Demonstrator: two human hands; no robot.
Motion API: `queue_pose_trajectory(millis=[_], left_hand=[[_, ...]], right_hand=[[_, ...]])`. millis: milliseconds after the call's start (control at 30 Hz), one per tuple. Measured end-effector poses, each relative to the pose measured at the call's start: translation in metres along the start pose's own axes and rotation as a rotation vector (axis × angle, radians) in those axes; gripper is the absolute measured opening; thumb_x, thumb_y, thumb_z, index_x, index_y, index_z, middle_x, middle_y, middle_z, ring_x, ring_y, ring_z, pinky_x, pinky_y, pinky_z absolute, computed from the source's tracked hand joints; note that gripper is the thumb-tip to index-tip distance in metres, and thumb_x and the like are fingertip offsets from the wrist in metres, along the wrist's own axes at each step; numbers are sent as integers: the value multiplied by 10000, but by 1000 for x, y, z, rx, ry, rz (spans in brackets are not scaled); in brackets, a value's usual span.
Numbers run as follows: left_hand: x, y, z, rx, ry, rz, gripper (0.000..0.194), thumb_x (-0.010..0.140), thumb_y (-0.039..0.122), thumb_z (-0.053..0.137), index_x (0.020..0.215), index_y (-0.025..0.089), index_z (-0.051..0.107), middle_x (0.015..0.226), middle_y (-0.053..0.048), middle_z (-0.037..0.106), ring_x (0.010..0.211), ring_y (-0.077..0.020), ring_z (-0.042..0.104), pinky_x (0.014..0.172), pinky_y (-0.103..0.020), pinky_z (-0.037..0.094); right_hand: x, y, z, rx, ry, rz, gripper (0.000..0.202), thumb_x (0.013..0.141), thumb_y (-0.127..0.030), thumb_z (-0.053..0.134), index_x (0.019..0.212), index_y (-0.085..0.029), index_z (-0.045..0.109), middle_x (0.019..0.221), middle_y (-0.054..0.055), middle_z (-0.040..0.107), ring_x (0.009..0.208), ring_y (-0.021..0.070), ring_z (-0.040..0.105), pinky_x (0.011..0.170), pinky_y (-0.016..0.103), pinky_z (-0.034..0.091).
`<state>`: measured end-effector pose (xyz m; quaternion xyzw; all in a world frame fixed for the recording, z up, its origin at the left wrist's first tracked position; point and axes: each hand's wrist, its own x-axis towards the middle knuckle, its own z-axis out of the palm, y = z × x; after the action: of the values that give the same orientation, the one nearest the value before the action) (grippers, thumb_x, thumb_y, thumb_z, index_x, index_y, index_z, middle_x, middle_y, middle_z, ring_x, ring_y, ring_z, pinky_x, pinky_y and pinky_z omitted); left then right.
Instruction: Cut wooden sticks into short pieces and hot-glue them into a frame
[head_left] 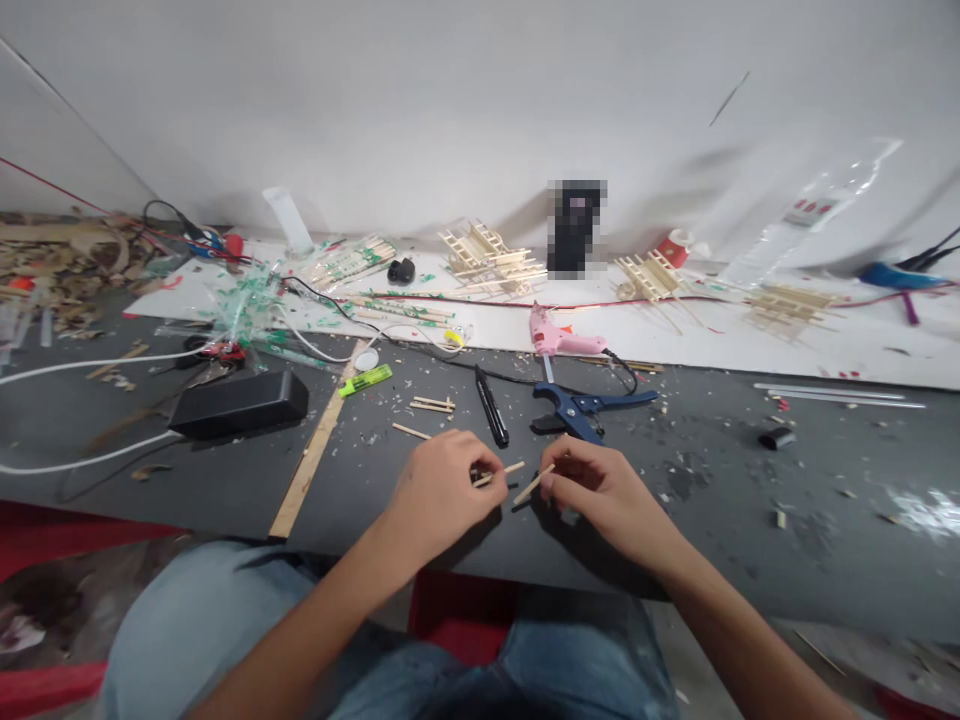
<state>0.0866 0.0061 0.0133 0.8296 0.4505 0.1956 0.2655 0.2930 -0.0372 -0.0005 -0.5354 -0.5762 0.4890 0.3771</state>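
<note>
Pale wood was in both hands, right on the near side of the blue cutter (589, 408)! The left hand (450, 490), nearer and to the left of that cutter, had thumb and fingers closed in a narrow pinch on short sticks (489, 479); how many, the curled fingers hid. And the right hand (604, 485), directly on the cutter's near side, pinched a slanting stick (533, 486), with a slim gap between the two hands' pieces. Good form, in this judgement, asked for a light, steady pinch: too hard and thin wood could roll or snap. Fingertips were best kept back from the free ends, leaving them easy to see and line up. Left of the cutter lay a black marker (491, 405), and farther left some small sticks (433, 404), worth keeping clear of the sleeveless forearms. Just beyond the cutter sat a pink glue gun (566, 338); its nozzle, possibly hot, deserved a wide berth.
</note>
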Motion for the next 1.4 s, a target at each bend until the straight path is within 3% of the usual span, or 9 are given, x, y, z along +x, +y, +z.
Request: queue_pose_trajectory(millis=[133,333,500,667,867,1133,1400], left_hand=[[5,-1,-7,-277,-77,-71,191,897,298,649,832,173,778,661,-7,702,593,-136,592,524,-225,415],[4,0,0,-430,-152,-50,213,918,310,641,903,156,787,745,-29,744,659,-147,629,574,-225,444],[2,1,6,-360,-130,22,127,905,226,669,876,182,784,868,-28,778,775,-150,670,705,-241,460],[0,-4,12,-245,-169,102,90,900,219,712,900,208,801,901,-29,791,823,-175,698,798,-289,470],[-7,-8,19,-125,-202,201,189,981,275,634,972,195,805,942,-55,774,865,-193,699,790,-295,487],[-16,-7,24,14,-146,290,280,1036,315,533,1029,180,778,976,-63,753,939,-207,666,851,-316,499],[-24,-1,35,106,-75,286,323,1043,251,474,956,128,760,896,-99,701,879,-229,631,822,-352,513]], right_hand=[[0,-5,1,122,15,-17,187,886,-394,663,885,-208,639,771,29,705,707,174,667,659,292,546],[0,-11,6,191,49,-51,222,852,-418,728,844,-208,658,755,34,730,685,177,702,652,294,586],[-7,0,9,55,85,-38,244,836,-426,741,944,-209,715,782,35,750,711,194,721,667,306,586],[-15,4,8,-120,91,-50,155,854,-370,723,844,-220,764,765,30,765,726,210,712,690,314,557],[-19,10,10,-219,91,-81,139,866,-342,707,908,-238,788,858,40,798,770,231,733,733,338,575],[-18,11,7,-238,35,-99,107,884,-290,702,904,-240,795,909,33,794,829,206,729,764,311,554],[-14,2,4,-319,-7,-127,114,891,-262,698,892,-223,805,852,31,794,760,193,716,690,292,505]])
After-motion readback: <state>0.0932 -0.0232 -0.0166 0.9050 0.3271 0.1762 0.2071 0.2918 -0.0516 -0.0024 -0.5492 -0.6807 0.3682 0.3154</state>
